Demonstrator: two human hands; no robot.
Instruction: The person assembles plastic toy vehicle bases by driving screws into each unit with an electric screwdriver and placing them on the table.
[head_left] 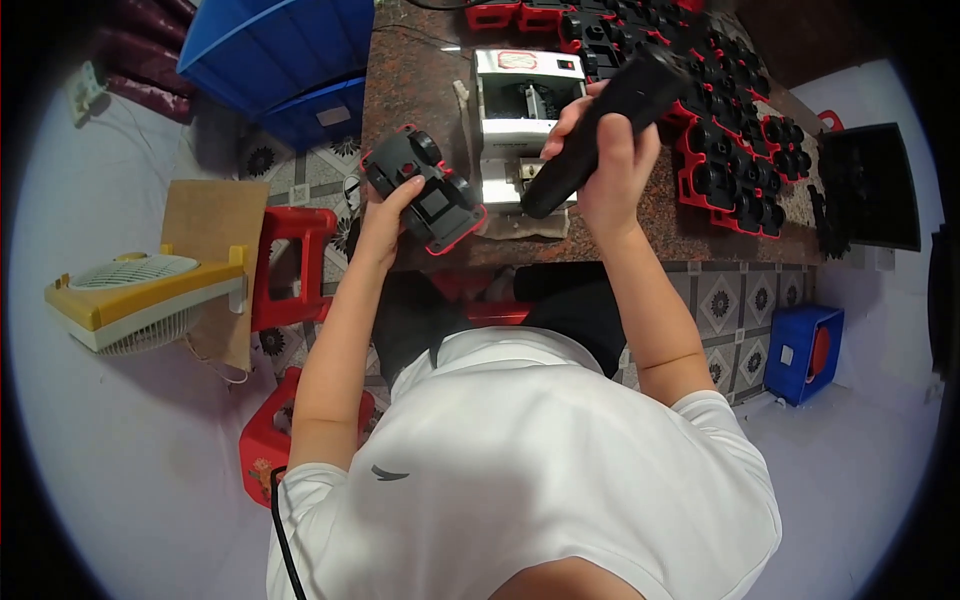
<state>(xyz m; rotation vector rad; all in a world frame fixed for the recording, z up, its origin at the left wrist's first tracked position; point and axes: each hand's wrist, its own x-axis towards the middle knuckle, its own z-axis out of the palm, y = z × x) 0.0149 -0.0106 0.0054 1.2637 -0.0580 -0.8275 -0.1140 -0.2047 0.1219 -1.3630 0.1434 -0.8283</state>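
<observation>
Two bare hands work in front of the white shirt (560, 430), over the near edge of the speckled worktop (415, 90). At nine o'clock, close by the left arm, is a flowered red stool (262, 450). At eleven o'clock the left hand (385, 220) holds a black-and-red toy car (440, 208), its fingers clamped on the body: the thumb lies on top, and the other fingers are hidden beneath. The toy car is tilted, with its dark side and wheels in view. At half past twelve the right hand (618, 180) grips a black tool (600, 130), thumb along the near side and fingers closed around the far side. The tool slants, one end toward seven o'clock, the other toward one; I cannot tell whether it touches anything on the worktop.

Behind the hands, at twelve o'clock, a white machine (500, 128) stands on a cloth (545, 228). At one o'clock many more cars (735, 185) crowd the worktop, black with red edges, in rows. Off to ten o'clock lies a yellow-and-white fan (130, 275), near a brown board (200, 210). A blue bin (790, 345) sits on the floor toward three. Farther, at two, is a dark screen (880, 190); at eleven, large blue crates (275, 50).
</observation>
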